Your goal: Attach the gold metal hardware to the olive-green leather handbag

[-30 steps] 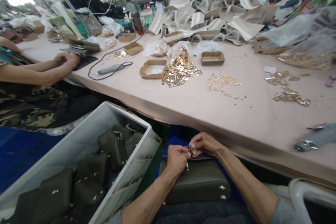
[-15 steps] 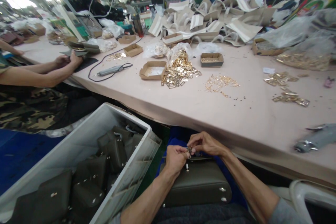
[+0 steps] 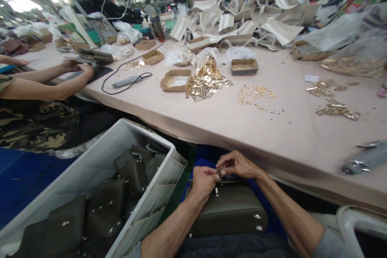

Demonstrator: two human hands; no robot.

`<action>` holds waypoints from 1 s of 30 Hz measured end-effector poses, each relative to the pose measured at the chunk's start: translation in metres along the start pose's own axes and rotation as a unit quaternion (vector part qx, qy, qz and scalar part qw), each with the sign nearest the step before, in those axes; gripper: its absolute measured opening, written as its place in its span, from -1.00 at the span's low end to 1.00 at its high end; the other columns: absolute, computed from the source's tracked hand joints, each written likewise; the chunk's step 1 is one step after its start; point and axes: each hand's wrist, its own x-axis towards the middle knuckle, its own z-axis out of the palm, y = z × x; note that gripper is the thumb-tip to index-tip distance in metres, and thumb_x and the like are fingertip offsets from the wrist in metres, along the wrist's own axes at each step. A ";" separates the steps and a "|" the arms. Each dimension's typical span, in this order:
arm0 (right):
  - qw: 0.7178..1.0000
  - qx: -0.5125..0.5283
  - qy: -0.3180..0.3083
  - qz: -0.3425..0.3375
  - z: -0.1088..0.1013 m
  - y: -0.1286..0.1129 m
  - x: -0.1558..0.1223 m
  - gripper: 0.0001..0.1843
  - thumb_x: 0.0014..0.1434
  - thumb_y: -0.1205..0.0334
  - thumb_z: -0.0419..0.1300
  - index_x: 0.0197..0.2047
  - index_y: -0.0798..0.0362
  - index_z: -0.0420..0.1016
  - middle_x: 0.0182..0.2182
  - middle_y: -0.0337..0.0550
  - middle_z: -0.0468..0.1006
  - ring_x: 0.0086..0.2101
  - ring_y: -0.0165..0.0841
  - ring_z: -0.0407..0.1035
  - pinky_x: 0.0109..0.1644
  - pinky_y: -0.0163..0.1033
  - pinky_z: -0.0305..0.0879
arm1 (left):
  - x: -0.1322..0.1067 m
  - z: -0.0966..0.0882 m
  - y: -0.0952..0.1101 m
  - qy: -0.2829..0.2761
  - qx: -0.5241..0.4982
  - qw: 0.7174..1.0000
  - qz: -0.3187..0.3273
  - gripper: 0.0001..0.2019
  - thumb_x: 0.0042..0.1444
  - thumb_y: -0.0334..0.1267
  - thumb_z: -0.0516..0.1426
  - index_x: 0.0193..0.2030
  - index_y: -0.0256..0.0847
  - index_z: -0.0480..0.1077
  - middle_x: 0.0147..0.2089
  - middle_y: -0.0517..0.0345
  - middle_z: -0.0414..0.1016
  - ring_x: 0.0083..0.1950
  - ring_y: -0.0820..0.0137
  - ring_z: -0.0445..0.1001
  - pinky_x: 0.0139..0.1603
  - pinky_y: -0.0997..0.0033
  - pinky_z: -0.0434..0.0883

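An olive-green handbag (image 3: 229, 211) lies on my lap below the table edge. My left hand (image 3: 203, 181) and my right hand (image 3: 237, 165) meet just above its top edge, both pinched on a small gold metal fitting (image 3: 219, 171) held between their fingertips. A small white peg (image 3: 216, 190) sticks up from the bag under my left hand.
A grey plastic bin (image 3: 127, 141) of olive bags stands at my left. The pink table (image 3: 242, 125) carries a pile of gold hardware (image 3: 207, 80), small cardboard trays (image 3: 177, 79), a corded tool (image 3: 130, 80) and a metal tool (image 3: 364, 160). A person's arms (image 3: 45, 84) rest at left; others work across the table.
My hands stay pinched together over the bag with only slight finger shifts. The person at left has drawn an arm slightly along the table.
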 end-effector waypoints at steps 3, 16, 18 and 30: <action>0.999 0.040 0.028 0.019 0.003 0.004 0.003 -0.73 0.02 0.15 0.45 -0.24 0.14 0.69 -0.41 -0.08 0.64 -0.41 -0.28 0.49 -0.26 -0.21 0.42 | 0.001 0.001 0.002 0.005 -0.001 1.000 0.002 -0.88 -0.33 -0.36 0.30 -0.54 -0.34 0.57 -0.59 0.05 0.53 -0.59 0.45 0.35 -0.57 0.48 0.18; 0.997 0.011 0.073 -0.010 0.002 0.017 0.007 -0.80 0.05 0.23 0.40 -0.27 0.18 0.68 -0.40 -0.07 0.63 -0.43 -0.28 0.49 -0.30 -0.23 0.42 | 0.001 0.001 0.012 -0.007 0.008 1.000 -0.024 -0.81 -0.33 -0.36 0.38 -0.49 -0.39 0.58 -0.66 0.17 0.41 -0.69 0.58 0.14 -0.66 0.52 0.00; 0.997 0.015 0.075 -0.013 0.003 0.017 0.008 -0.81 0.04 0.24 0.40 -0.28 0.17 0.68 -0.40 -0.08 0.63 -0.43 -0.29 0.49 -0.30 -0.22 0.42 | 0.000 0.001 0.012 -0.017 0.003 0.999 -0.028 -0.81 -0.30 -0.34 0.36 -0.47 -0.40 0.57 -0.68 0.21 0.36 -0.72 0.61 0.08 -0.68 0.52 -0.06; 0.999 0.028 0.034 0.000 0.004 0.015 0.009 -0.75 0.07 0.17 0.38 -0.21 0.16 0.67 -0.40 -0.11 0.64 -0.41 -0.29 0.49 -0.25 -0.22 0.43 | 0.001 0.003 0.010 0.022 0.027 0.999 -0.023 -0.69 -0.34 -0.18 0.45 -0.52 -0.40 0.58 -0.63 0.10 0.44 -0.66 0.54 0.21 -0.62 0.49 0.09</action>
